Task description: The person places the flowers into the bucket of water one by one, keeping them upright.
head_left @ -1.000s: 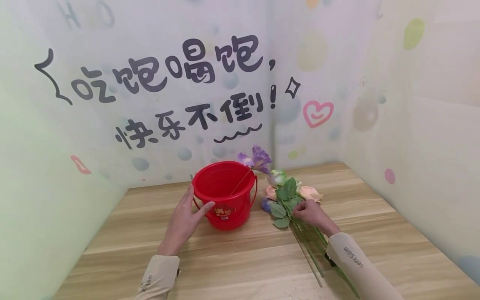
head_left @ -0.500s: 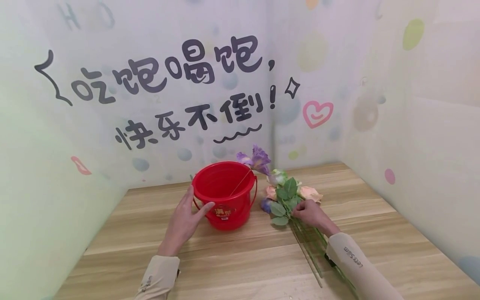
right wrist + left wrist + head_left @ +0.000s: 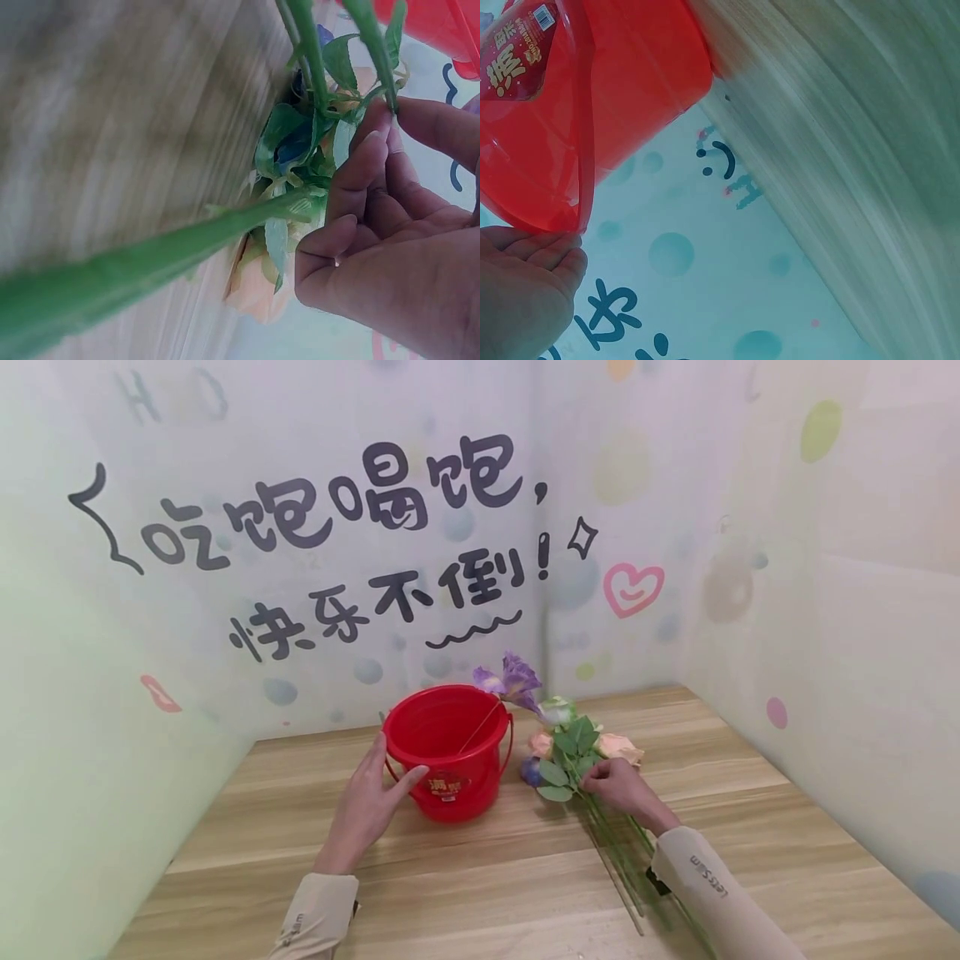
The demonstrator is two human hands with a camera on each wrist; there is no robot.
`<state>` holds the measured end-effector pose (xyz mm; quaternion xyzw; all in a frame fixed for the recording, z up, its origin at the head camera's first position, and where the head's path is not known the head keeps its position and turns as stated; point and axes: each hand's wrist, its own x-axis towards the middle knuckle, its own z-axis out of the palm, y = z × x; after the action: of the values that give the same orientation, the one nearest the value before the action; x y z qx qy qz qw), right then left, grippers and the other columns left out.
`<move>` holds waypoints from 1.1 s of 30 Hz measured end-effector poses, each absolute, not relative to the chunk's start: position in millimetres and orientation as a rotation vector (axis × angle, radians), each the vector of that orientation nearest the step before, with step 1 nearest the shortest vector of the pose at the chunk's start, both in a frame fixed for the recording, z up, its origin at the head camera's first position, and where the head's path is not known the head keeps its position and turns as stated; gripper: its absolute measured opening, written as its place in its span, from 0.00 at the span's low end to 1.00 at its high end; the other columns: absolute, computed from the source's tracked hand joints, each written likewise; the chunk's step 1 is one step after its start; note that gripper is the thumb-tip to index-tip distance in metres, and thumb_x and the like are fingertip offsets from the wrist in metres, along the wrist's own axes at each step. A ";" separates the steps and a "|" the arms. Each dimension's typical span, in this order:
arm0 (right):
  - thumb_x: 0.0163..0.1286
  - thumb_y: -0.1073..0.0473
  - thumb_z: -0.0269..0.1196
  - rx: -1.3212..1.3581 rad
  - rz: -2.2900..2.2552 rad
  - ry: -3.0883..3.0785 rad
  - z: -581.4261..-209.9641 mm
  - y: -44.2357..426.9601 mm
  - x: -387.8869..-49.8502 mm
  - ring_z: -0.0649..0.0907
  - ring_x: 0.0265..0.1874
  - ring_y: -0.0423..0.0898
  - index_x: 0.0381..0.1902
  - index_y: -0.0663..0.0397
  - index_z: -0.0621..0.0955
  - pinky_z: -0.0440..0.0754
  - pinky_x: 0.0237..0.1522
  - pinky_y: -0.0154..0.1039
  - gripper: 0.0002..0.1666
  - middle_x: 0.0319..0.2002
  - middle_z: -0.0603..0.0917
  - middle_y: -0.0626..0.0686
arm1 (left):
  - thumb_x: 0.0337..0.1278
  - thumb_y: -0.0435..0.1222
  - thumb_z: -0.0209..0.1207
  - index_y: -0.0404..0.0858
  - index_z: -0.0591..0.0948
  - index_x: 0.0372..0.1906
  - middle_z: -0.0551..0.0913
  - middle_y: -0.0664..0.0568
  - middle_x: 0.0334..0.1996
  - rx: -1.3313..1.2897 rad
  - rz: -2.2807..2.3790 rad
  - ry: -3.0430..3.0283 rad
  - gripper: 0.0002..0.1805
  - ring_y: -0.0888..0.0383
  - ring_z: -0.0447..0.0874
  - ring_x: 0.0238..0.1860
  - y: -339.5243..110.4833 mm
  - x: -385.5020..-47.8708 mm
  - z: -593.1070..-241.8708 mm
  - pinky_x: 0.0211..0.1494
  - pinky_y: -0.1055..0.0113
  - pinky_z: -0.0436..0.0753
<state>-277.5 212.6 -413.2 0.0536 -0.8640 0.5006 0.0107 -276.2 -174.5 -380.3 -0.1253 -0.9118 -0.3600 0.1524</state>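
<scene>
My left hand (image 3: 363, 806) rests against the left side of a red plastic bucket (image 3: 450, 793), fingers fairly straight and the thumb on its front. In the left wrist view the fingertips touch near the bucket rim (image 3: 525, 214). A purple flower (image 3: 517, 681) stands in the bucket, its thin stem leaning over the right rim. My right hand (image 3: 622, 789) is over a bunch of artificial flowers lying to the right. In the right wrist view its thumb and index finger pinch a green flower stem (image 3: 375, 56); which bloom it belongs to, I cannot tell.
Peach flowers (image 3: 619, 748), a white-green flower (image 3: 557, 710) and a blue flower (image 3: 531, 771) lie with green leaves on the wooden table (image 3: 465, 893). Their stems (image 3: 611, 868) run toward the front right. Patterned walls (image 3: 337, 460) close in the back and sides.
The leaves by my right hand have shifted slightly up and left, and the stems below have moved a little. My left hand and the bucket have stayed almost in place.
</scene>
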 end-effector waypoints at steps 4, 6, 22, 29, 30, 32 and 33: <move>0.72 0.70 0.62 0.173 1.586 -2.679 -412.1 212.9 -276.9 0.76 0.35 0.46 0.37 0.71 0.85 0.74 0.37 0.39 0.07 0.35 0.85 0.57 | 0.63 0.65 0.61 0.44 0.49 0.85 0.57 0.44 0.81 -0.367 -1.017 -2.617 0.56 0.40 0.58 0.78 -174.7 -276.1 -379.6 0.64 0.40 0.77; 0.73 0.69 0.61 0.180 1.589 -2.675 -412.4 213.0 -276.8 0.77 0.36 0.46 0.38 0.71 0.84 0.75 0.37 0.40 0.08 0.36 0.85 0.57 | 0.63 0.64 0.62 0.44 0.49 0.85 0.58 0.44 0.81 -0.370 -1.011 -2.614 0.56 0.39 0.58 0.78 -175.1 -276.0 -380.2 0.63 0.40 0.78; 0.77 0.65 0.60 0.226 1.678 -2.575 -410.8 216.6 -278.3 0.77 0.37 0.49 0.46 0.72 0.83 0.77 0.34 0.39 0.12 0.41 0.84 0.58 | 0.62 0.65 0.62 0.45 0.49 0.85 0.58 0.45 0.80 -0.383 -1.036 -2.604 0.57 0.40 0.59 0.77 -175.9 -275.1 -379.1 0.61 0.40 0.80; 0.77 0.65 0.60 0.251 1.691 -2.501 -408.8 216.2 -278.8 0.78 0.38 0.48 0.48 0.74 0.82 0.76 0.34 0.36 0.13 0.40 0.84 0.57 | 0.62 0.66 0.61 0.45 0.49 0.85 0.58 0.45 0.80 -0.386 -1.036 -2.602 0.57 0.40 0.59 0.77 -176.2 -275.5 -379.2 0.62 0.40 0.79; 0.77 0.65 0.60 0.252 1.687 -2.492 -408.4 216.1 -278.6 0.78 0.38 0.48 0.48 0.75 0.82 0.76 0.35 0.36 0.13 0.40 0.84 0.57 | 0.62 0.66 0.61 0.45 0.49 0.85 0.58 0.45 0.80 -0.387 -1.032 -2.603 0.57 0.40 0.59 0.77 -176.2 -275.7 -379.3 0.62 0.40 0.79; 0.77 0.66 0.61 0.242 1.693 -2.470 -407.5 215.7 -278.2 0.79 0.38 0.47 0.48 0.75 0.82 0.77 0.36 0.36 0.13 0.41 0.84 0.57 | 0.62 0.66 0.61 0.45 0.49 0.85 0.58 0.45 0.80 -0.390 -1.028 -2.602 0.56 0.40 0.59 0.77 -176.4 -275.8 -379.4 0.62 0.40 0.79; 0.77 0.66 0.60 0.240 1.703 -2.457 -406.9 215.5 -278.0 0.79 0.39 0.47 0.47 0.75 0.82 0.78 0.38 0.37 0.12 0.41 0.84 0.57 | 0.62 0.66 0.61 0.45 0.49 0.85 0.58 0.45 0.80 -0.389 -1.026 -2.603 0.57 0.40 0.59 0.77 -176.5 -275.8 -379.5 0.62 0.40 0.79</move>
<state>-278.0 215.5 -406.9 0.0798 -0.8171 0.5665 0.0711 -275.8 -176.5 -379.5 -0.1360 -0.9099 -0.3588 0.1575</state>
